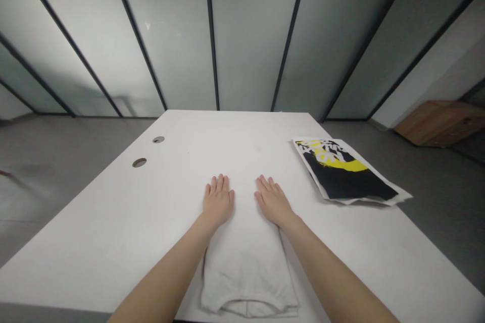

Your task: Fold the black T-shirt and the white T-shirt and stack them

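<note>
A folded white T-shirt (248, 267) lies on the white table, its neckline toward me at the near edge. My left hand (219, 201) rests flat at the far left part of the shirt, palm down, fingers stretched out and pointing away. Mirroring it, my right hand (273, 202) lies flat at the far right part, fingers straight and thumb slightly apart. Neither hand grips anything. Between the two hands the white cloth and the white tabletop are hard to tell apart. My forearms pass along both sides of the shirt.
On the right side of the table (94, 242) is a flat white stack (348, 169) with a black and yellow print. Two round holes (139, 162) pierce the tabletop at the left. Behind stand frosted glass panels (250, 35). A wooden cabinet (435, 121) is at the far right.
</note>
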A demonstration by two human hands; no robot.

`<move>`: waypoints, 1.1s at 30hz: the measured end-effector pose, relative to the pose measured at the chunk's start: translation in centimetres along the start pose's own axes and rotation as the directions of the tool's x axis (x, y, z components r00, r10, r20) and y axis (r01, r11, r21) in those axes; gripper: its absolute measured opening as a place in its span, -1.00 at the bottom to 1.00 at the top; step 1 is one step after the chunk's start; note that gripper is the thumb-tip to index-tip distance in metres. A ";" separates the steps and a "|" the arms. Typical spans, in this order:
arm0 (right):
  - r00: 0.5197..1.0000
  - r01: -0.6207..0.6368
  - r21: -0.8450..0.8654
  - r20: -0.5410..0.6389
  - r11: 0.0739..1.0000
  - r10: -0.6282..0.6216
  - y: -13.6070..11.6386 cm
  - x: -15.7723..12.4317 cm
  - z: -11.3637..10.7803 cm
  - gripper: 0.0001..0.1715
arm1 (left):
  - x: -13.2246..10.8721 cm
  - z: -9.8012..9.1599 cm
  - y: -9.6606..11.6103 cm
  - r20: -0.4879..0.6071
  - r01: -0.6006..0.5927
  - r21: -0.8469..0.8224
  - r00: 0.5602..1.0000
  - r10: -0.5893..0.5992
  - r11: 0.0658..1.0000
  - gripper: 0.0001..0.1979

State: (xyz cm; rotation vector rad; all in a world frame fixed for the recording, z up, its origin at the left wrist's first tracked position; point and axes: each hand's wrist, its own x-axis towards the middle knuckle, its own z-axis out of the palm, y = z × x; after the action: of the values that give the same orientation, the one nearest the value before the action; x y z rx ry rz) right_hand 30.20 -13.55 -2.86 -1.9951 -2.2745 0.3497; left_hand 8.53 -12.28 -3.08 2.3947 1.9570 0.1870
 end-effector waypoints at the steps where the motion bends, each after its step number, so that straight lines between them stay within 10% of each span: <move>1: 0.999 -0.034 -0.005 -0.017 0.999 0.034 0.4 0.1 -0.1 -0.28 | 0.2 -0.2 -0.4 -0.013 0.042 0.006 0.999 -0.042 0.999 -0.40; 7: 0.969 -0.058 0.091 -0.233 0.994 0.078 -0.4 -0.8 -1.9 -0.51 | -0.5 -2.6 0.0 -0.154 0.054 -0.003 0.987 -0.054 0.999 -0.59; 11: 0.967 0.228 0.329 0.037 0.917 -0.253 -2.5 -3.0 -3.2 -0.81 | -2.3 -4.3 1.2 0.149 -0.318 -0.225 0.923 0.355 0.921 -0.80; 14: 0.863 0.118 0.569 0.346 0.813 -0.368 -2.7 -4.5 -3.6 -0.87 | -2.8 -5.2 0.6 0.433 -0.295 -0.597 0.665 0.609 0.746 -0.89; 18: 0.480 -0.378 0.696 0.712 0.611 -0.513 -1.9 -5.1 -3.9 -0.73 | -2.2 -5.3 -0.6 0.695 0.232 -0.692 -0.045 0.718 0.684 -0.88; 20: 0.384 -0.514 0.670 0.739 0.536 -0.554 -1.6 -5.0 -3.7 -0.56 | -2.0 -4.6 -0.8 0.707 0.371 -0.595 -0.181 0.684 0.713 -0.89; 22: 0.452 -0.568 0.678 0.731 0.467 -0.512 -1.6 -4.8 -3.4 -0.50 | -1.9 -3.7 -0.8 0.763 0.458 -0.566 -0.023 0.646 0.685 -0.89; 25: 0.698 -0.543 0.761 0.644 0.356 -0.313 -1.8 -3.9 -2.9 -0.52 | -1.6 -2.6 -0.9 0.754 0.467 -0.657 0.406 0.516 0.592 -0.83; 28: 0.914 -0.359 0.860 0.403 0.363 -0.050 -1.7 -2.5 -2.2 -0.55 | -0.5 -2.1 -1.4 0.472 0.273 -0.786 0.845 0.252 0.555 -0.79; 30: 0.987 -0.151 0.858 0.155 0.490 0.033 -1.2 -1.3 -1.4 -0.56 | 0.4 -1.7 -1.6 0.173 0.080 -0.777 0.981 0.089 0.625 -0.81; 33: 0.979 0.180 0.656 -0.190 0.733 -0.070 -0.2 0.1 -0.2 -0.52 | 1.2 -1.0 -1.6 -0.151 -0.172 -0.593 0.983 0.101 0.786 -0.79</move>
State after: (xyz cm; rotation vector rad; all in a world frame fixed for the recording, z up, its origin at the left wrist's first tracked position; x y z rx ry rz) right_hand 30.01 -13.48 -2.58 -1.4243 -1.7955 0.8344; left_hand 7.06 -10.85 -2.23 2.1062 1.4375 0.8344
